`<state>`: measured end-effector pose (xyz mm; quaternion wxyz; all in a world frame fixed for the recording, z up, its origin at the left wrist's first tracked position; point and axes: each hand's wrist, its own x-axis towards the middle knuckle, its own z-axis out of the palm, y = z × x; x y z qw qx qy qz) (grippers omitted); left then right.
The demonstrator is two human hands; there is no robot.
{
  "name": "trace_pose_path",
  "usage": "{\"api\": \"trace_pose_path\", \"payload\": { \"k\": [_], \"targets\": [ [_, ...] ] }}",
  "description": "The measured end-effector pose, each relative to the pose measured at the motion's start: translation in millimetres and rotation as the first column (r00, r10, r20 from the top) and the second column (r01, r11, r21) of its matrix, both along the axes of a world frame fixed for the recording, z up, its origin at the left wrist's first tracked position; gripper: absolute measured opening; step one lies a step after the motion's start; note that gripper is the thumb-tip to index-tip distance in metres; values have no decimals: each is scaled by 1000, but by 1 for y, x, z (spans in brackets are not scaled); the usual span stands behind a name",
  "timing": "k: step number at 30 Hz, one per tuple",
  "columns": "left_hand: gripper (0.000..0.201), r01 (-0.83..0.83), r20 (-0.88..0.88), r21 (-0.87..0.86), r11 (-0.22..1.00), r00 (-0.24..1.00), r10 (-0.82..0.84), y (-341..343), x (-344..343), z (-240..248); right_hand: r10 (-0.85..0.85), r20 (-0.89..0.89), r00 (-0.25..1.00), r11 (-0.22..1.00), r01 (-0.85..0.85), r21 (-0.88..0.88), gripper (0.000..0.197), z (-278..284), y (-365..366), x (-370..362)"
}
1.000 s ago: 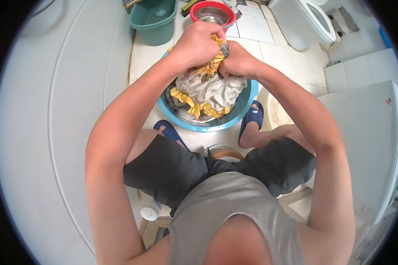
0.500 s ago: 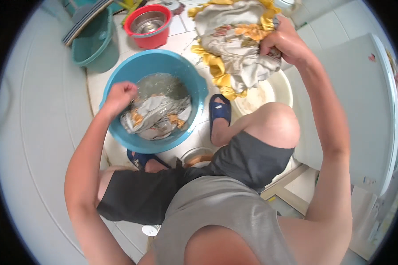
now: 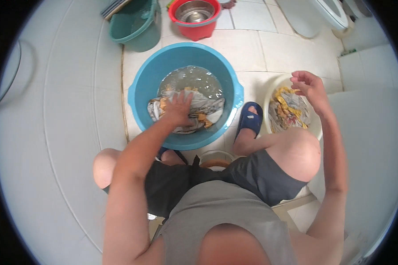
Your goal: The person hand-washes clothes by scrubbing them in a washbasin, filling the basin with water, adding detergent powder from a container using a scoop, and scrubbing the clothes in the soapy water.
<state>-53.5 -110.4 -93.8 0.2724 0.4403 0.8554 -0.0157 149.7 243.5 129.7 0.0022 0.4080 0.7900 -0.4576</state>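
My left hand (image 3: 178, 108) lies with fingers spread on a wet, pale patterned cloth (image 3: 210, 106) with orange patches. That cloth rests partly in murky water inside a large blue basin (image 3: 138, 79), in front of me. To the right, a cream-coloured tub (image 3: 267, 115) holds a bunched grey-white cloth with yellow ruffled edges (image 3: 289, 107). Just above the tub's right side hovers my right hand (image 3: 308, 86), its fingers apart and slightly curled, holding nothing. Part of the cloth in the tub is hidden by my right knee.
Beyond the basin stand a green bin (image 3: 139, 33) and a red bucket (image 3: 197, 31) with a metal basket inside. A white toilet (image 3: 327, 15) is at the far right. My slippered foot (image 3: 250, 119) sits between basin and tub. A pale wall (image 3: 70, 88) rises along the left.
The yellow-edged cloth, held up by my right hand before, now lies in the cream tub, let go. My left hand has come down onto the cloth in the basin. The view has shifted.
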Motion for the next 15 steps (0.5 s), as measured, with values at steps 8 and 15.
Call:
{"api": "trace_pose_path", "payload": {
  "k": [8,15],
  "targets": [
    [83,-21,-21,-2,1000,1000,21,12,-46,-16,798,57,601,597,-772,-216,42,-60,-105,-144],
    [47,-357,223,327,875,929,296,6,-57,18,785,500,367,410,-912,25,95,-164,-150,-158]
  ]
}}
